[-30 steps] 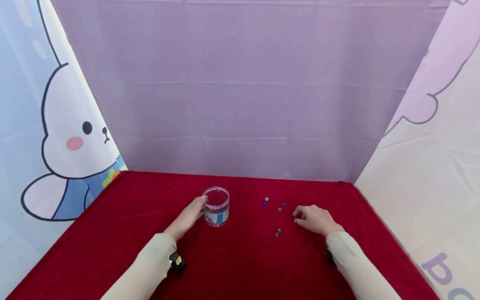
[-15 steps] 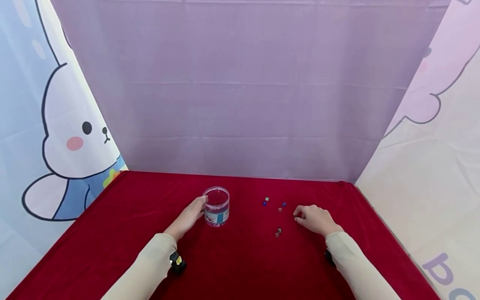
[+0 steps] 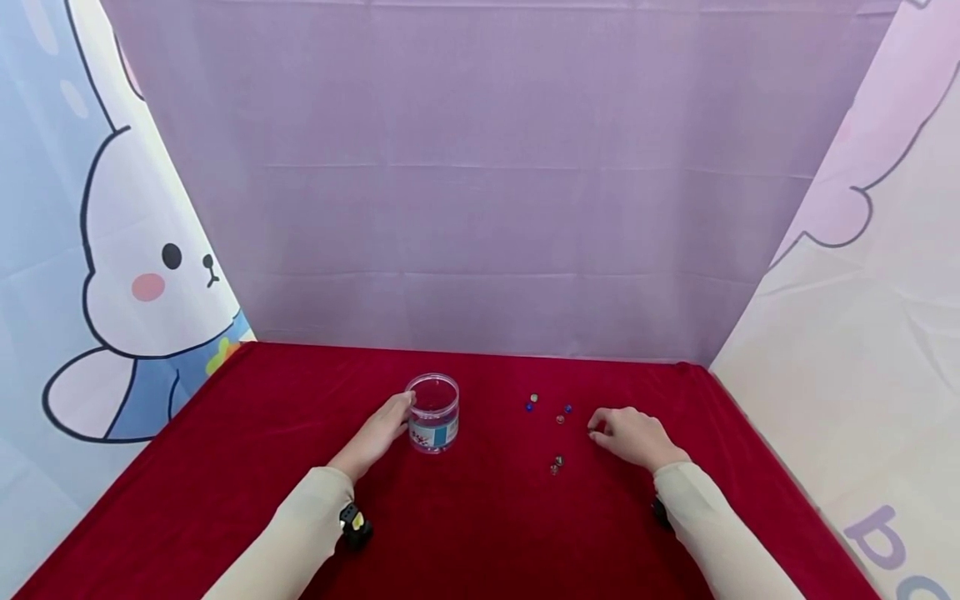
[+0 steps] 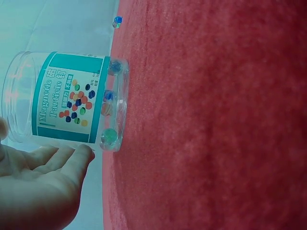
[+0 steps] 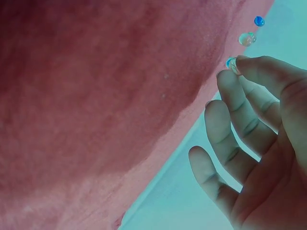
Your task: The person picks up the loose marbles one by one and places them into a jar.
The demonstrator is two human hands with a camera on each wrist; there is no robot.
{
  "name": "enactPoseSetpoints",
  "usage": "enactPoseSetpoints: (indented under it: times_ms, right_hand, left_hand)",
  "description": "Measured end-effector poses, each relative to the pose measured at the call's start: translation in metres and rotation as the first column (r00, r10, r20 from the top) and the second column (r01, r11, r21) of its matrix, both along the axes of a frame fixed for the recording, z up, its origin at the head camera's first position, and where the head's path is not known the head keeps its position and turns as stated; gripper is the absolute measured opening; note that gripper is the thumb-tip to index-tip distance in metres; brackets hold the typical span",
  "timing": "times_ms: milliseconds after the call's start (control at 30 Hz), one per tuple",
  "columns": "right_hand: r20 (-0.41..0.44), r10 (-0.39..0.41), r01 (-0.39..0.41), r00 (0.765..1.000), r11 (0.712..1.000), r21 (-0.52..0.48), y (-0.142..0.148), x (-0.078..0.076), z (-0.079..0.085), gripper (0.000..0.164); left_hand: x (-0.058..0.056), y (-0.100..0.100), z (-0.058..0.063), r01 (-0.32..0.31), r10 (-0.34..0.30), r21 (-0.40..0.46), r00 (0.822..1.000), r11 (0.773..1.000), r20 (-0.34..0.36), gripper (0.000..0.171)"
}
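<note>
A clear plastic jar (image 3: 432, 417) with a blue-and-white label stands upright and lidless on the red cloth; several glass marbles (image 4: 109, 136) lie at its bottom. My left hand (image 3: 378, 435) rests against the jar's left side, its fingers (image 4: 67, 163) fairly straight along the wall and the thumb near the rim. To the right of the loose marbles, my right hand (image 3: 632, 436) is low over the cloth. Its thumb and index finger pinch a small clear-and-blue marble (image 5: 232, 64), mostly covered by the fingertips in the head view. The other fingers are loosely bent.
Loose marbles lie in pairs between the jar and right hand: a greenish one (image 3: 534, 397) by a blue one (image 3: 528, 407), another blue one (image 3: 567, 409) by a clear one (image 3: 560, 419), and two dark-looking ones (image 3: 557, 464) nearer me. A lilac curtain (image 3: 480, 183) hangs behind.
Both hands keep almost the same place. The right hand shows only a very slight shift at the wrist; the jar and the loose marbles stay put.
</note>
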State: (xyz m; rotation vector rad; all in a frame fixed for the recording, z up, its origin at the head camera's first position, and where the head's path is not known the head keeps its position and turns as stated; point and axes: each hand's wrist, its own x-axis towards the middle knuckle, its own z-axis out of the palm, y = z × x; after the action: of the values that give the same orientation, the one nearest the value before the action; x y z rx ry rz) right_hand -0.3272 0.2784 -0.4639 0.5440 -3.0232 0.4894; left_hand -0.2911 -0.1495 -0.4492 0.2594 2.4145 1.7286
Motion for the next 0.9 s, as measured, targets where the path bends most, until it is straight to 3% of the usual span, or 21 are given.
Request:
enactPoseSetpoints:
  times_ms: [900]
  right_hand:
    - [-0.073,0.049,-0.050,0.996,0.999,-0.017,-0.003,0.009,0.021,0.014]
  left_hand:
    - [0.002,-0.001,0.002,-0.006,0.006,-0.015,1.000,1.000,0.008,0.062]
